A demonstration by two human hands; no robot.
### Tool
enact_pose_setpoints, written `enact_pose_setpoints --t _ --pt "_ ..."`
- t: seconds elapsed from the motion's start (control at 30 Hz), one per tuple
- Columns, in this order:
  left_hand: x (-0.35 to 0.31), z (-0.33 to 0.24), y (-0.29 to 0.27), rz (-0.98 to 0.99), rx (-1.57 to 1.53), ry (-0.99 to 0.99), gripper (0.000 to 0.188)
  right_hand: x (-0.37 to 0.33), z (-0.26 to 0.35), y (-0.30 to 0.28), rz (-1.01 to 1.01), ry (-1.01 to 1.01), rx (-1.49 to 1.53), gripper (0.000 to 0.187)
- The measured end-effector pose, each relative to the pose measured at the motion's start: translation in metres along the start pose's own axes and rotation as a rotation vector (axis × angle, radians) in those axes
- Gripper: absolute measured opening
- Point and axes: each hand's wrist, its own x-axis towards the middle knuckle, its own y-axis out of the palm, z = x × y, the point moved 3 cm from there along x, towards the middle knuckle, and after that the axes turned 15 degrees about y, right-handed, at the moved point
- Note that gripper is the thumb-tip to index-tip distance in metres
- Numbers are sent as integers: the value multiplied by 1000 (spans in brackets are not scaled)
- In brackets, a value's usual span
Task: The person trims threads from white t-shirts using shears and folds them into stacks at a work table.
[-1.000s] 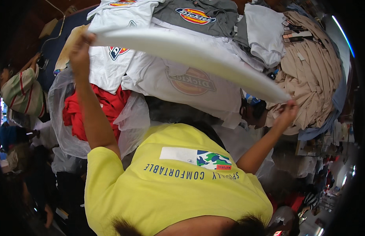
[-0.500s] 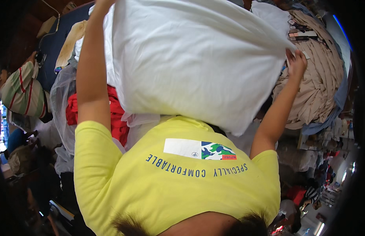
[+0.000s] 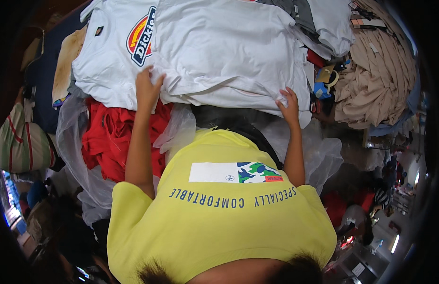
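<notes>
A printed white T-shirt [image 3: 103, 61] with a colourful chest logo lies at the far left of the worktop. Plain white T-shirt cloth [image 3: 224, 45] is spread over its right part, with creases along the near edge. My left hand [image 3: 147, 90] rests at the left corner of that near edge, fingers and thumb apart. At the right end of the same edge, my right hand [image 3: 290, 108] pinches a fold of the cloth between thumb and fingers.
Red garments [image 3: 106, 137] sit in a clear plastic bag [image 3: 70, 118] at the left. Beige cloth [image 3: 375, 71] is heaped at the right, beside a tape roll [image 3: 333, 79]. Grey cloth [image 3: 302, 21] and more white garments [image 3: 333, 23] lie at the back right.
The white cloth, held up and stretched between my hands, has come down flat. Both hands moved nearer to me and closer together; the left let go. The printed logo now shows.
</notes>
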Motion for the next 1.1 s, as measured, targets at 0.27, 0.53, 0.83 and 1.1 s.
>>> enact_pose_setpoints --t 0.27,0.53,0.83,1.1 --pt "-29 -1 14 -33 -68 -178 28 -45 7 -6 -231 62 -198 22" --pt "-50 39 -5 -465 -1077 -773 26 -55 -21 -9 -183 44 51 37" --pt "-29 8 -8 -243 -649 -763 31 -25 -39 -24 101 551 554 35" --pt "141 19 -53 -486 -817 -396 35 -5 1 -36 246 415 339 23"
